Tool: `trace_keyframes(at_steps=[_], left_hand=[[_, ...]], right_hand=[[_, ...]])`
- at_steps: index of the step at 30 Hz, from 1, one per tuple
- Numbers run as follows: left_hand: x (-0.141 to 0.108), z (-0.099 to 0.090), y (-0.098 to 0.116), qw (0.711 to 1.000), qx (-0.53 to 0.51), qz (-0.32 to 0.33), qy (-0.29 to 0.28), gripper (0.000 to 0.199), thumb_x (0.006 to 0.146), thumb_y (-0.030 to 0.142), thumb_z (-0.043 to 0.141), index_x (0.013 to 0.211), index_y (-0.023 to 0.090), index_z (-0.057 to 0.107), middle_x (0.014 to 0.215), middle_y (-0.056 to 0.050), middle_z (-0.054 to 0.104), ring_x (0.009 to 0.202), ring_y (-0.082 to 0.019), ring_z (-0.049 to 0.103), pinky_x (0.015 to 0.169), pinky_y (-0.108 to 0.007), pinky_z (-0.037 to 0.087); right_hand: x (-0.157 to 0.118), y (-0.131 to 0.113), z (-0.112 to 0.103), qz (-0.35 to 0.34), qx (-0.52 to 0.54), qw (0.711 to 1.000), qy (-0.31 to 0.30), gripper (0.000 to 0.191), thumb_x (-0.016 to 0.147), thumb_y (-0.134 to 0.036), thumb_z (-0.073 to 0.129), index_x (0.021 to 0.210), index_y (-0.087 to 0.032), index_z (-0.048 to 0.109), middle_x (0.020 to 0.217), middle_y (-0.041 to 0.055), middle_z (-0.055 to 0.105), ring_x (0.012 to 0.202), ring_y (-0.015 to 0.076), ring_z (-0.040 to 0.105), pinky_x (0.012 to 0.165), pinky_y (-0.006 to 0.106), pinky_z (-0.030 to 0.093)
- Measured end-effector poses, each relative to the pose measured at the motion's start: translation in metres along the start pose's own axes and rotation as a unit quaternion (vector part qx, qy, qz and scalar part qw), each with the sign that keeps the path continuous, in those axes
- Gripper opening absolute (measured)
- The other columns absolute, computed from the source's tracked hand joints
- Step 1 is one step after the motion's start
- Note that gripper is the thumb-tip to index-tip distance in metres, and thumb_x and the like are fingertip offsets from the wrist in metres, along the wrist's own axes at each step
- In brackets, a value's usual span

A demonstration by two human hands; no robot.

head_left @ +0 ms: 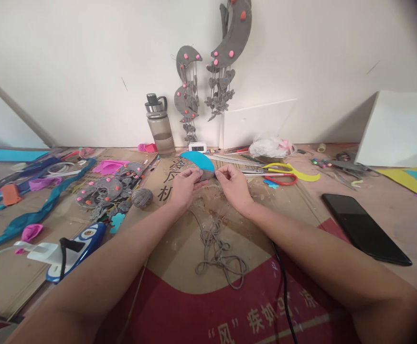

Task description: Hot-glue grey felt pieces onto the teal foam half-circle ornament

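Observation:
Both hands are at a blue curved cutout [197, 161] whose near end is covered in grey, apparently yarn. My left hand [187, 187] pinches the grey-covered part between thumb and fingers. At the cutout's right tip my right hand [233, 185] is closed, fingertips pressed together. Grey yarn [215, 248] lies in loose loops on the cardboard [172, 267] below my hands. Left of my left hand sits a ball of grey yarn [142, 198]. Just beyond my right hand lie scissors [283, 173] with yellow and red handles.
Grey moon-shaped hangings [235, 40] hang on the wall. A water bottle [160, 126] and small clock [197, 146] stand behind. Finished grey pieces [108, 188] and a blue-white device [81, 248] lie left. A phone [364, 227] lies right; a black cable [283, 286] runs in front.

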State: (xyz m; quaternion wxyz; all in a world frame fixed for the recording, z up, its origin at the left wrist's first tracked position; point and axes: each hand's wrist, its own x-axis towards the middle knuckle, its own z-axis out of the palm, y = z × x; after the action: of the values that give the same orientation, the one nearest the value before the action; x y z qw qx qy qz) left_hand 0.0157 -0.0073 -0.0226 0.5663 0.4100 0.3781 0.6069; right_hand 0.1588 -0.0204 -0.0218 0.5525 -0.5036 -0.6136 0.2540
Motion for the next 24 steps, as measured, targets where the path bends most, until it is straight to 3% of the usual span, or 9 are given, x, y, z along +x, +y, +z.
trace_keyframes(at_steps=[7,17,24], left_hand=[[-0.0006,-0.0006,-0.0001,1.000,-0.004,-0.003,-0.024,0.021,0.061,0.027,0.075,0.065,0.014,0.059,0.066,0.001,0.056,0.067,-0.011,0.056,0.073,-0.031,0.055],[0.0000,-0.0028,-0.0004,0.998,-0.023,-0.025,-0.044,0.020,0.061,0.025,0.075,0.068,0.014,0.060,0.069,0.000,0.061,0.070,-0.012,0.060,0.076,-0.032,0.054],[0.0047,-0.0075,-0.0021,0.997,-0.028,-0.053,-0.038,0.017,0.060,0.021,0.072,0.068,0.014,0.059,0.066,0.000,0.061,0.067,-0.012,0.062,0.071,-0.031,0.055]], right_hand=[[0.0013,-0.0017,-0.0004,0.038,0.024,0.999,-0.012,0.018,0.075,-0.036,0.054,0.079,-0.019,0.060,0.057,-0.0047,0.046,0.054,0.0114,0.040,0.054,0.026,0.032],[0.0025,-0.0043,0.0000,0.068,0.078,0.995,-0.008,0.019,0.071,-0.036,0.057,0.072,-0.018,0.060,0.067,-0.0012,0.060,0.061,0.0118,0.049,0.060,0.026,0.039],[0.0025,0.0046,0.0037,0.084,0.108,0.990,-0.026,0.021,0.069,-0.038,0.060,0.074,-0.018,0.062,0.062,-0.0023,0.057,0.055,0.0102,0.045,0.051,0.023,0.034]])
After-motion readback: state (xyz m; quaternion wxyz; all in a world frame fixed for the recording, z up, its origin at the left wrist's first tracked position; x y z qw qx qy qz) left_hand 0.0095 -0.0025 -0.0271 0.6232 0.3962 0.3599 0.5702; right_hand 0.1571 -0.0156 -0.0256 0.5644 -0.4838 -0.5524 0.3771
